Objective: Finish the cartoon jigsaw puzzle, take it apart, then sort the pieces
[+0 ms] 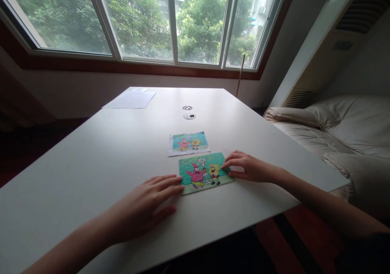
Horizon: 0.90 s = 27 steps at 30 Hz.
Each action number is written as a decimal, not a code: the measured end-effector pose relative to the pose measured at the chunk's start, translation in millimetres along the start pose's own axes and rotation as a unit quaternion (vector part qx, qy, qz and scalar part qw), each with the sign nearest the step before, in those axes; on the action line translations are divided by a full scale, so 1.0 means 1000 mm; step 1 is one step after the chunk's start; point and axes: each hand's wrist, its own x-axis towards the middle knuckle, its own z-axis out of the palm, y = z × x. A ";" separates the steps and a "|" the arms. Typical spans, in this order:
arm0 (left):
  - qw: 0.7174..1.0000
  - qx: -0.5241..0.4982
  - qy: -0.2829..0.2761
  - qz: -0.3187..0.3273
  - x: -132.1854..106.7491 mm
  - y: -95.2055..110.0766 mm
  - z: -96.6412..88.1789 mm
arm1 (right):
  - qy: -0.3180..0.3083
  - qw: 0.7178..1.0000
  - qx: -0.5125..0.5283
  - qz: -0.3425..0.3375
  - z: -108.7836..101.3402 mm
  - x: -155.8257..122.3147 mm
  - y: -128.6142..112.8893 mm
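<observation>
A small assembled cartoon jigsaw puzzle (203, 172) lies flat on the white table (100, 164) near the front edge. My left hand (146, 203) rests palm down on the table, fingers stretched out and touching the puzzle's left edge. My right hand (245, 167) lies at the puzzle's right edge, fingers spread, fingertips on its right side. Just behind the puzzle lies a printed picture (188, 143) showing the same cartoon scene.
A white sheet of paper (130, 98) lies at the table's far left. Two round cable grommets (189, 112) sit in the table's middle. A pale sofa (341, 132) and a tall air conditioner (329, 42) stand to the right; windows (152, 18) run along the back.
</observation>
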 end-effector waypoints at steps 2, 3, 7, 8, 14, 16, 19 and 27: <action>1.000 0.011 -0.006 0.015 0.019 0.009 0.004 | -0.007 0.999 0.000 0.040 -0.008 -0.015 0.010; 0.999 0.017 -0.005 0.027 0.030 0.013 0.007 | -0.006 0.998 -0.003 0.062 -0.012 -0.023 0.017; 0.997 0.035 0.003 0.067 0.083 0.029 0.017 | -0.006 0.989 -0.020 0.144 -0.032 -0.058 0.045; 0.996 0.039 0.005 0.077 0.097 0.033 0.019 | -0.001 0.986 -0.028 0.163 -0.037 -0.067 0.052; 0.993 0.040 0.031 0.109 0.185 0.047 0.041 | 0.062 0.955 -0.114 0.266 -0.053 -0.110 0.101; 0.994 0.040 0.038 0.096 0.211 0.052 0.050 | 0.089 0.941 -0.135 0.299 -0.054 -0.119 0.119; 0.995 0.040 0.038 0.089 0.241 0.058 0.061 | 0.112 0.923 -0.152 0.335 -0.056 -0.129 0.142; 0.997 0.037 0.020 0.069 0.272 0.065 0.065 | 0.131 0.906 -0.171 0.363 -0.058 -0.141 0.167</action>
